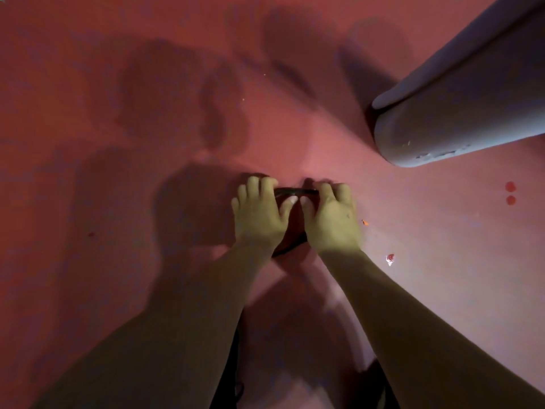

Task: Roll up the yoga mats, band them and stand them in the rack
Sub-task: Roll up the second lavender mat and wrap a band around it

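Red surface (88,84): fills the whole view; floor or laid-out mat, cannot tell.
Shadows (188,208): dark, soft-edged, spread over the red surface left of and beyond the hands.
Left forearm (182,314): bare, rising from the lower left corner toward centre.
Left hand (259,219): palm down at centre, just left of the band.
Left fingers (253,184): curled over the far edge of the band, gripping it; thumb tucked inward, inside the loop.
Band (295,191): thin dark loop at centre of view, held between both hands; far edge pulled straight between the two sets of fingers, near edge curving out below the palms. Red showing inside the loop; lying on the surface or around the end of a roll, cannot tell.
Pale strip (295,305): lighter pink area between the forearms, running from the band toward the bottom edge; identity unclear.
Right hand (333,222): palm down, just right of the band, close beside the left hand.
Right fingers (327,188): curled over the far edge of the band, gripping it; thumb turned inward, nearly meeting the left thumb.
Right forearm (413,320): bare, entering from the lower right.
Orange fleck (365,222): on the surface, just right of the right hand.
Chipped spot (390,259): red and white, near the right wrist.
Red dots (510,192): two, one above the other, well right of the hands.
Grey rolled mat (460,107): upper right, lying on the surface, rounded end toward centre, well apart from the hands; no band visible on the part in view.
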